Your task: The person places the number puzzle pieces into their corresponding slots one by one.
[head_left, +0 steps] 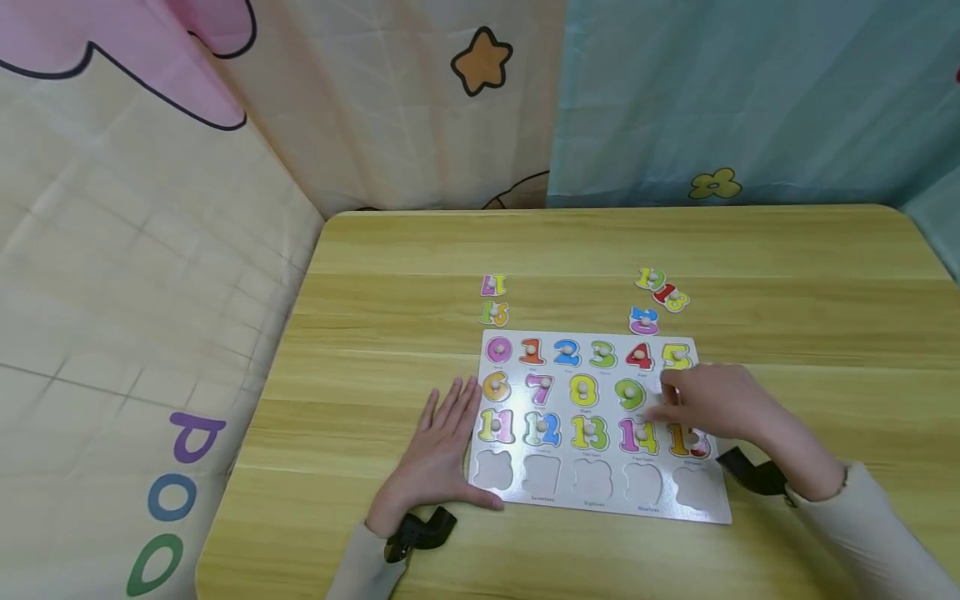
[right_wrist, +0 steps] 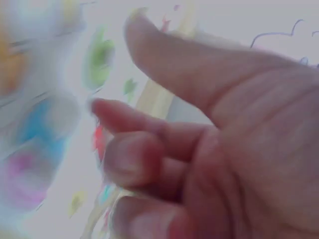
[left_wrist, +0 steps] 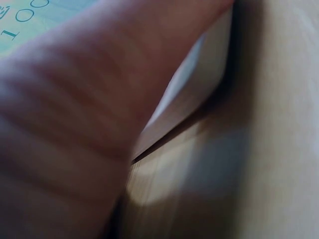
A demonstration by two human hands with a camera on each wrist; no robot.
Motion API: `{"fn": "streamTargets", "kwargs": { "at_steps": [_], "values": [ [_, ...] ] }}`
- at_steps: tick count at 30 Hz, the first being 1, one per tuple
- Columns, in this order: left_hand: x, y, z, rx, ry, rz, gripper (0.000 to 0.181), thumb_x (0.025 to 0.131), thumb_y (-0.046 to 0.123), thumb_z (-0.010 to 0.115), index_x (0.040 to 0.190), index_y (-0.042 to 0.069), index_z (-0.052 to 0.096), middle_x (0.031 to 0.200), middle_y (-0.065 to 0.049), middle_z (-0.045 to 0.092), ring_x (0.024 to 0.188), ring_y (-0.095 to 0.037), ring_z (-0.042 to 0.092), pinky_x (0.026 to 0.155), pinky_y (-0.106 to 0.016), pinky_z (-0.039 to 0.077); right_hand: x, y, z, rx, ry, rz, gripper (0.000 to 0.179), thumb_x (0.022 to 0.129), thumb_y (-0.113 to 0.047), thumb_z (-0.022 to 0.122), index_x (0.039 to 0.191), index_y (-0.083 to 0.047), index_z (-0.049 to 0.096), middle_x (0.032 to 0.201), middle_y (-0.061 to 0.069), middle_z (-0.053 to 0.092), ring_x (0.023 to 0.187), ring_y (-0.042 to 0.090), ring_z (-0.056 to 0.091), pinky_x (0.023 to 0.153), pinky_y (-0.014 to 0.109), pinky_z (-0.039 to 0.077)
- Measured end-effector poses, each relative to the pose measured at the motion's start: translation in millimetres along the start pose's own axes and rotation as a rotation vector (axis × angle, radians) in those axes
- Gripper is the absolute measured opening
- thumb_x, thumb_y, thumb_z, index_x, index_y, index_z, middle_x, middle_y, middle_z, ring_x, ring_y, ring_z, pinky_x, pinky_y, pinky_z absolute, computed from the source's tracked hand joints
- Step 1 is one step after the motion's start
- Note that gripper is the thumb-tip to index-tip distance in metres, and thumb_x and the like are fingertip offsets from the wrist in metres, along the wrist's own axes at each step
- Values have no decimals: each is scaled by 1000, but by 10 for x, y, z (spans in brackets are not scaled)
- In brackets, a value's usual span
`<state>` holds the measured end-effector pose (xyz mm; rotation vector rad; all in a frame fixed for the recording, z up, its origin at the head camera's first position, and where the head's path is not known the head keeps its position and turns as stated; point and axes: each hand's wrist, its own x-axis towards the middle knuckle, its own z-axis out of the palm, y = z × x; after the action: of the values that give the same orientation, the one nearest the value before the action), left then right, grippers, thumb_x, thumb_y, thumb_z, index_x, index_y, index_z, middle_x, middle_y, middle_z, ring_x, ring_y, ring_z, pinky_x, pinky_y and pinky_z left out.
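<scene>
A white number puzzle board [head_left: 532, 492] lies on the table. Numbered pieces such as the zero [head_left: 498, 350], nine [head_left: 630, 393] and fourteen [head_left: 638, 436] sit in its upper rows; the front row shows bare recesses. My left hand [head_left: 438, 458] lies at the board's left edge, fingers extended and thumb by the front corner. Over the right side is my right hand [head_left: 716, 404], thumb and index finger apart above the spot beside the nine, which it hides. The right wrist view shows nothing between thumb and index finger; the other fingers [right_wrist: 132, 159] are bent.
Behind the board lie loose number pieces: a seventeen [head_left: 492, 286] and a sixteen [head_left: 494, 313] at the left, a nineteen [head_left: 650, 278], an eighteen [head_left: 671, 297] and a twenty [head_left: 643, 321] at the right. Printed curtains [head_left: 405, 108] hang behind the wooden table [head_left: 360, 333].
</scene>
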<state>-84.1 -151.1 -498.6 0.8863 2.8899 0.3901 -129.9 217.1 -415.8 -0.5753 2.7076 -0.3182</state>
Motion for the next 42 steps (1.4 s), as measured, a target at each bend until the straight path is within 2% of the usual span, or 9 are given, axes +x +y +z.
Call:
{"fn": "streamTargets", "kwargs": {
  "at_steps": [5, 8, 13, 19, 25, 34, 38, 42],
  "values": [
    [-2, -9, 11, -2, 1, -2, 148, 50, 86, 64, 150, 1, -4, 158, -11, -5, 143, -26, -9, 112, -49, -8, 544, -284, -153, 44, 119, -123, 23, 88, -32, 69, 79, -15, 57, 55, -5, 46, 48, 12, 42, 43, 26, 28],
    [1, -9, 15, -5, -4, -1, 148, 50, 86, 64, 151, 1, -3, 158, -11, -5, 143, -26, -9, 112, -48, -8, 937, -446, -174, 55, 149, -169, 22, 90, -32, 67, 81, -15, 57, 55, -4, 46, 48, 13, 43, 43, 26, 29],
    [14, -6, 24, -6, -7, 5, 147, 50, 86, 64, 151, 1, -3, 158, -11, -5, 143, -26, -8, 112, -48, -8, 1451, -717, -194, 58, 155, -165, 23, 91, -36, 64, 84, -15, 58, 58, -3, 48, 51, 15, 44, 45, 26, 29],
    [10, -6, 23, -4, -14, 0, 147, 51, 86, 64, 151, 2, -3, 158, -10, -6, 143, -26, -9, 112, -48, -8, 1827, -945, -133, 81, 101, -107, 29, 92, -40, 61, 87, -12, 58, 62, 1, 51, 54, 16, 47, 47, 27, 34],
    [8, -3, 12, -6, -20, -2, 146, 51, 86, 64, 151, 2, -3, 158, -10, -6, 143, -25, -10, 112, -48, -8, 2004, -1037, -46, 58, 26, -47, 38, 95, -47, 52, 86, -10, 55, 68, 4, 55, 59, 18, 53, 50, 29, 40],
    [9, -3, -9, -8, -21, -3, 146, 52, 85, 65, 151, 2, -3, 158, -12, -5, 143, -26, -9, 112, -48, -8, 2079, -1102, -6, 12, 27, -44, 32, 97, -43, 50, 87, -13, 53, 68, 4, 52, 58, 18, 52, 48, 29, 38],
    [10, -4, -13, -10, -21, -2, 146, 52, 84, 65, 151, 1, -2, 158, -12, -4, 143, -26, -9, 112, -48, -9, 2058, -1098, -10, 31, 55, -66, 31, 96, -41, 51, 84, -13, 52, 65, 2, 50, 56, 17, 50, 47, 28, 34],
    [12, -2, -12, -2, -22, -2, 146, 52, 85, 64, 151, 2, -2, 158, -12, -5, 143, -26, -9, 112, -48, -9, 1967, -1083, -27, 71, 131, -131, 30, 96, -38, 54, 79, -13, 50, 62, 1, 47, 54, 16, 47, 47, 27, 30]
  ]
}}
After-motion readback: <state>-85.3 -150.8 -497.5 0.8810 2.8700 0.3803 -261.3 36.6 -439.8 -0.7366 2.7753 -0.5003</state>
